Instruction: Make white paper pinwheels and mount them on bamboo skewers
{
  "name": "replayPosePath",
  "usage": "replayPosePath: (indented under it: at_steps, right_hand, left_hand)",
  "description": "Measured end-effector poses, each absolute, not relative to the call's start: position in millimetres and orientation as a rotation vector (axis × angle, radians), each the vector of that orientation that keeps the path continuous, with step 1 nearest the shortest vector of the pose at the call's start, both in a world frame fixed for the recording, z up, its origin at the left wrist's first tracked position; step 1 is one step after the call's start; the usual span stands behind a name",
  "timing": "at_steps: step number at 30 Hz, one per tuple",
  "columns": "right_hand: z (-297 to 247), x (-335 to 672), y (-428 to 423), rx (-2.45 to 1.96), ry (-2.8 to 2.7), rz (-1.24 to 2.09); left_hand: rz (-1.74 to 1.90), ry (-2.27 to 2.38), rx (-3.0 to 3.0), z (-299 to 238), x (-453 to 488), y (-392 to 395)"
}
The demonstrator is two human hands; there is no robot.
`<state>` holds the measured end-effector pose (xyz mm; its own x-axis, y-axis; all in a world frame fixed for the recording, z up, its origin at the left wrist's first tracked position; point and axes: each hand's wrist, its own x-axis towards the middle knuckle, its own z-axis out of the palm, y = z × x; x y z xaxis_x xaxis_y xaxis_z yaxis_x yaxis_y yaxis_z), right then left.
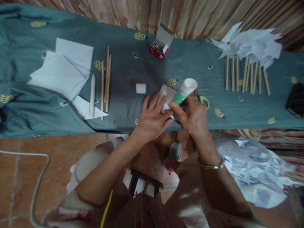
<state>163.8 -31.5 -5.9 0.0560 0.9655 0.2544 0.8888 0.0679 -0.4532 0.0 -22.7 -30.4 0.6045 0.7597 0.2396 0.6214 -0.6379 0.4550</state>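
Note:
My right hand [197,115] grips a green and white glue stick [181,95], tilted with its working end down at a piece of folded white paper [163,91]. That end is hidden by my fingers. My left hand [153,118] lies with fingers apart on the paper's left side, pressing it against the cloth. A short white cap [141,88] rests on the cloth to the left. Just beyond my right hand shows the pale green handle of what looks like scissors [204,101], partly covered.
White paper sheets [64,69] lie left, near several wooden sticks [108,82] and a white candle-like rod [92,95]. An open red box [158,50] holds small metal pieces. Paper pinwheels [254,47] lie at right. A bag of paper scraps [256,167] stands on the floor.

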Motion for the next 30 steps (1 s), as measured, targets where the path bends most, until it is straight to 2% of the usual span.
replayPosePath:
  at_steps: [30]
  right_hand:
    - [-11.1, 170.5, -24.7, -1.861, -1.797, 0.158]
  left_hand:
    - [0.617, 1.104, 2.515, -29.9, -0.3, -23.8]
